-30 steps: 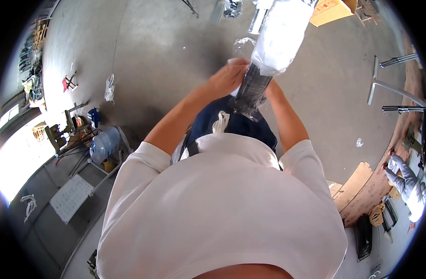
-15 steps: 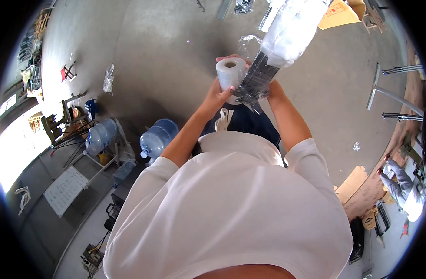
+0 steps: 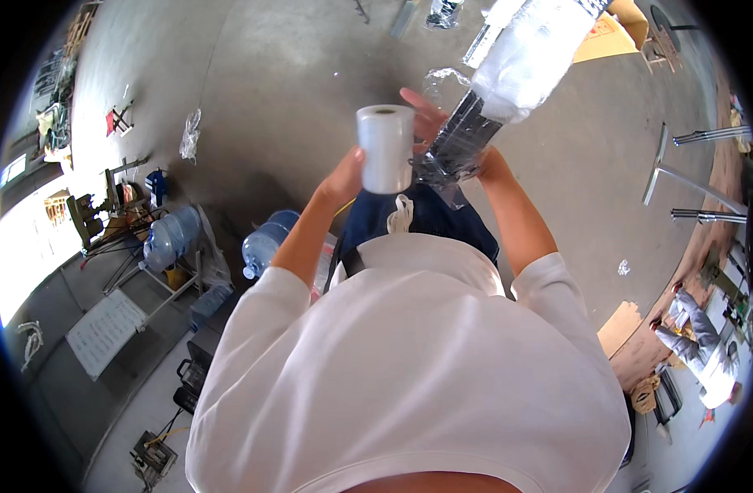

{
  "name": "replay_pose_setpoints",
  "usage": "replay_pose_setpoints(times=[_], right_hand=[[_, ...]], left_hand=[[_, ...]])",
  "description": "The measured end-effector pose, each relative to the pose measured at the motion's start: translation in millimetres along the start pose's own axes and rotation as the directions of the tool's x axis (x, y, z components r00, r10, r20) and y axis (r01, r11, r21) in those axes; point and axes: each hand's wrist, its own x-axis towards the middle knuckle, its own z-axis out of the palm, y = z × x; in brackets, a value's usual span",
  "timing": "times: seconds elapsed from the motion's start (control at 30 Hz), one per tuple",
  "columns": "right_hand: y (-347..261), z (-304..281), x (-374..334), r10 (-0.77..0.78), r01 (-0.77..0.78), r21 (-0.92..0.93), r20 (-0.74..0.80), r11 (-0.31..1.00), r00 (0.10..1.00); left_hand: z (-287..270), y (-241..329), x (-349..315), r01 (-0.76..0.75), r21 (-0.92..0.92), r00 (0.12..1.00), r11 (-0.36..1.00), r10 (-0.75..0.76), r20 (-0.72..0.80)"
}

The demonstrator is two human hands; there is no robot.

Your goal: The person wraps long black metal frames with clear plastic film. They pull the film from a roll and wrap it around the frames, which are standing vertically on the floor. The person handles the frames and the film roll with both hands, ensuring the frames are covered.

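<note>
My left hand (image 3: 349, 174) is clamped on a white cylindrical roll of clear stretch film (image 3: 385, 148). The thumb sits on the roll's left side; the other fingers are hidden behind it. The roll stands upright w/ its hollow core end facing up, held out in front of my chest.

My right hand (image 3: 483, 162) is closed around the near end of a long dark bundle wrapped in clear plastic film (image 3: 462, 141). Exact finger positions can't be read, as the film glare covers them. One set of fingertips (image 3: 419, 107) shows between roll and bundle, just right of the roll's top edge; I cannot tell for certain which hand they belong to.

The bundle runs from my right hand up and to the far right. Its far section is covered by a white padded wrap (image 3: 531, 54). Roll and bundle sit just beside each other; contact between them can't be confirmed.

Surroundings:
- Grey concrete floor (image 3: 269, 82) below and beyond both hands.
- Two blue water jugs (image 3: 265, 242) lying to the near left, one further left by a metal stand.
- White sheet w/ print (image 3: 105, 330) on the floor, near left.
- Brown cardboard piece (image 3: 606, 37), far right, behind the padded wrap.
- Metal bars (image 3: 697, 177) on the right.
- A 2nd person in light clothing (image 3: 701, 341) sits at the near right edge, well apart from me.
</note>
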Motion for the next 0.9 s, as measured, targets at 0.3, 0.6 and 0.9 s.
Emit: replay_pose_setpoints(times=[0.3, 0.6, 0.9], right_hand=[[-7.5, -1.9, -0.9, 0.119, -0.138, -0.179, -0.111, 0.974, 0.987], [-13.8, 9.4, -12.9, -0.181, -0.018, -0.335, -0.553, 0.942, 0.813], [52.6, 132.2, -49.9, -0.689, -0.030, -0.874, -0.403, 0.485, 0.602]], left_hand=[[54.8, 35.1, -22.6, 0.053, -0.119, 0.999, 0.991, -0.051, 0.019], [54.7, 54.4, -32.8, -0.049, 0.222, 0.998, 0.974, 0.037, 0.057], [96.7, 60.1, -25.1, -0.056, 0.406, 0.995, 0.912, 0.085, -0.055]])
